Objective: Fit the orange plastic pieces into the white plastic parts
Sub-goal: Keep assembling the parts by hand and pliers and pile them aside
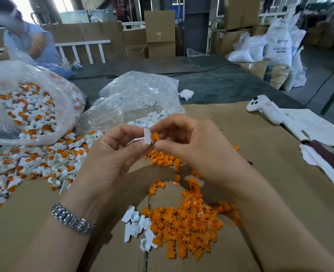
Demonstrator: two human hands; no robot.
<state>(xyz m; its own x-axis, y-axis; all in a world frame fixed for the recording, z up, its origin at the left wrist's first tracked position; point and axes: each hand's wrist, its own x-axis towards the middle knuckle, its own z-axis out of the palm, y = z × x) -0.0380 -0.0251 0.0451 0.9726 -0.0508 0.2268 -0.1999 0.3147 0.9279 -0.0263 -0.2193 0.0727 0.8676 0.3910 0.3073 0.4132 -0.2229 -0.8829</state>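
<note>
My left hand [111, 158] pinches a white plastic part [147, 136] between thumb and fingers, above the middle of the cardboard. My right hand [189, 146] pinches an orange piece [155, 137] and holds it against the white part's right face. Below the hands lies a heap of loose orange pieces [187, 222], with a few empty white parts [136, 226] at its left edge. A smaller scatter of orange pieces [164, 160] lies just under my hands.
Joined white-and-orange parts [34, 163] are piled at the left and fill an open clear bag [24, 107]. A second clear bag [138, 103] holds white parts. A white controller [264, 107], papers and a cloth lie at the right. Another person sits at the far left.
</note>
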